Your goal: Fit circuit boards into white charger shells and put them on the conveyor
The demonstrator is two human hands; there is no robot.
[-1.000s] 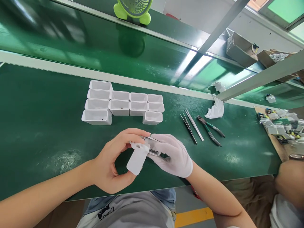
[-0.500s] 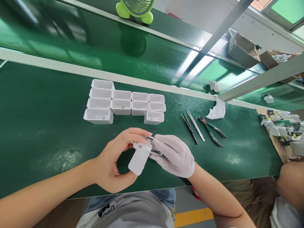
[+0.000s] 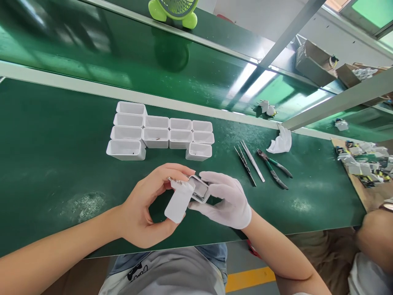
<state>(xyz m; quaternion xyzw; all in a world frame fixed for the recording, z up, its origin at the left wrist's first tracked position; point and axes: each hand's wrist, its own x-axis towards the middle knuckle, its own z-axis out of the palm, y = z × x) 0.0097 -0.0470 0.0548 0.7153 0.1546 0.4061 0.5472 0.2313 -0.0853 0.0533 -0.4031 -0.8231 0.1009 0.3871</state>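
My bare left hand (image 3: 139, 211) grips a white plastic plug cover (image 3: 179, 203) between the curved fingers and the thumb. Two metal pins stick out at its upper end. Just right of it, an open white charger housing (image 3: 201, 188) shows its hollow toward me, with a greyish inside that I cannot make out fully. My right hand (image 3: 229, 200), in a white glove, holds this housing from the right, fingers above and thumb below. The cover and the housing meet or overlap at the left hand's fingertips; whether they are joined I cannot tell.
Several open white housings (image 3: 124, 150) stand in rows on the green bench (image 3: 49, 164). To the right lie tweezers (image 3: 252, 160), pliers (image 3: 274, 168) and a crumpled white glove (image 3: 280, 141). A cardboard tray (image 3: 353, 176) of parts is at far right, near another person's arm (image 3: 376, 233).
My right hand's gloved fingers have drawn back from over the housing's mouth, so its inside shows more. My left hand and the plug cover have barely moved.
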